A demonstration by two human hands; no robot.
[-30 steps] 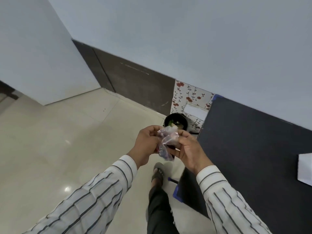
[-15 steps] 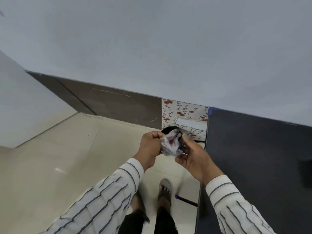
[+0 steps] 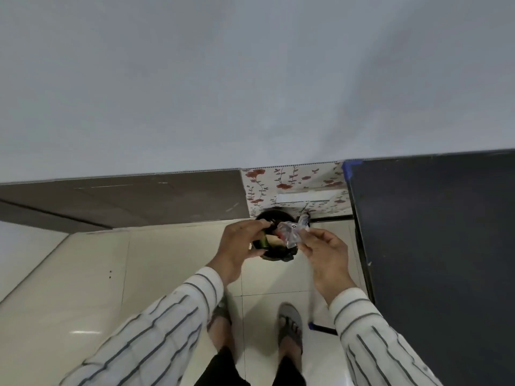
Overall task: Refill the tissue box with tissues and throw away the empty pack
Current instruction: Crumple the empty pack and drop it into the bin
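Crumpled empty pack [image 3: 292,232] pinched at fingertips of right hand [image 3: 324,253], projecting up and left beyond the grip, directly above open black bin [image 3: 274,256] on floor [image 3: 83,274] beside table's [image 3: 432,246] left edge. Left hand [image 3: 239,247] half-curled, grip empty, just apart from pack, over bin rim.

Grey wall [image 3: 250,79], cream tiled floor [image 3: 83,274], dark table [image 3: 432,232].

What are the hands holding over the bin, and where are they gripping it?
The right hand pinches the crumpled clear plastic pack at its lower right edge. The left hand appears open, holding nothing.
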